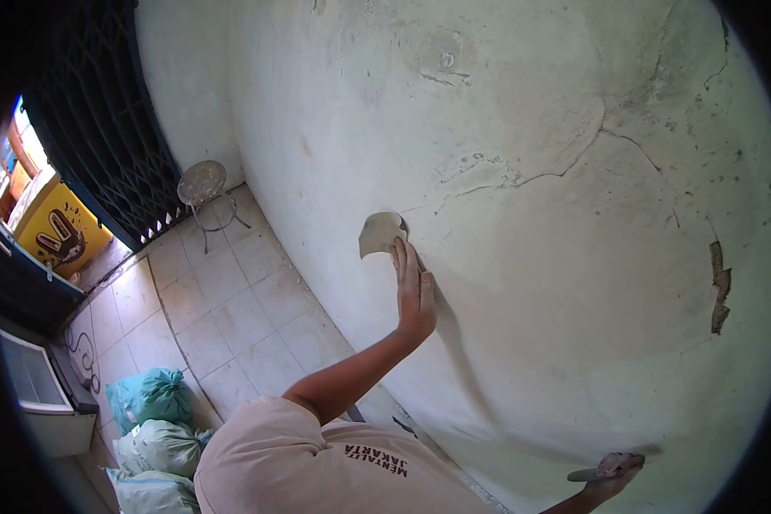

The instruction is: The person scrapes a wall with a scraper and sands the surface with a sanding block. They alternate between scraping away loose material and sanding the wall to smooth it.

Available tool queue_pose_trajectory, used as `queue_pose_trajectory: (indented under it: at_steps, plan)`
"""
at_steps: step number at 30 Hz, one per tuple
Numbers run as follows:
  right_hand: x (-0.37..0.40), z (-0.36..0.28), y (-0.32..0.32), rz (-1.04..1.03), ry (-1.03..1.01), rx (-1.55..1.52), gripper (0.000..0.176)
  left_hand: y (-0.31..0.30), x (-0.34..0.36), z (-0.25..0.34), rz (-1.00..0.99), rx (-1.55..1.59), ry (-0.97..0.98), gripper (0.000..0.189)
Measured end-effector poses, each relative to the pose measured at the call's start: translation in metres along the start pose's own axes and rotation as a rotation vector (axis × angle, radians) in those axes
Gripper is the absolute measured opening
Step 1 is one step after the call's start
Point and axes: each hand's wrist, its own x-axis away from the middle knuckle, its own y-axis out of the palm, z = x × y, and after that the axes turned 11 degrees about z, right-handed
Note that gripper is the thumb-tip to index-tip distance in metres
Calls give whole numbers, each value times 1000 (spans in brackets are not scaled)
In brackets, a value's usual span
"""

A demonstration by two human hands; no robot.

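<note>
Head view, looking down along a wall (540, 283). The left hand (415, 295) reaches up to a pale flap (379, 235) that lies at the wall, near the middle of the view. Its fingers are straight, close together and laid against the flap's lower right edge; whether the thumb pinches it from behind cannot be told. The flap is thin and curved, with a rounded top and a concave lower edge. It looks light and rather stiff, and probably brittle enough to snap if bent; a wide, gentle hold near an edge should suit it. Whether it is loose or part of the wall's skin is unclear.

At lower right, the right hand (618, 467) has its fingers curled around a flat grey tool (583, 475), close to the wall. The tool looks rigid and easy to lift, best held at the part inside the fist, though its grip is hidden.

The wall is chalky, pale and smooth in places, pitted in others. A thin, branching crack (565, 173) crosses it, and a rough brown gouge (720, 291) shows at right. The person's shirt (270, 454) is soft, pale cloth. Beyond are glossy floor tiles (244, 321), a round stool (202, 182) and crinkled plastic bags (158, 445).
</note>
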Motion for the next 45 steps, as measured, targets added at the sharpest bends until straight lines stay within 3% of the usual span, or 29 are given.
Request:
queue_pose_trajectory:
  at_steps: [5,8,12,15,18,19,26,30,35,39,42,45]
  plan:
    - [1,-3,2,6,5,13,42,-19,-29,-7,153,33,19,55]
    - [2,-3,5,33,-3,2,42,-26,-62,0,66,55,-198,47]
    - [0,-4,6,-43,-8,-52,43,-22,-71,-6,169,-77,-39,47]
    - [5,-8,12,10,-5,-18,42,-14,-73,-24,171,80,-75,52]
    - [4,-7,12,-5,1,-35,42,-7,-84,-3,178,259,-199,52]
    - [4,-8,12,-6,11,-48,42,-13,-90,4,107,32,-141,52]
    - [1,-5,8,-32,30,-126,40,-2,-125,-25,192,15,-66,52]
    - [0,-2,4,-51,42,-158,39,-8,-159,-46,226,37,-101,49]
    - [-3,3,2,-97,17,-176,38,-23,-194,-74,173,35,-303,42]
    - [-8,7,-3,-189,1,-214,37,-14,-175,-94,224,32,-230,47]
    - [-10,9,-4,-261,2,-267,37,-2,-126,-46,281,-59,-109,48]
    - [-9,11,-9,-234,25,-316,38,10,-74,-49,265,-29,-34,47]
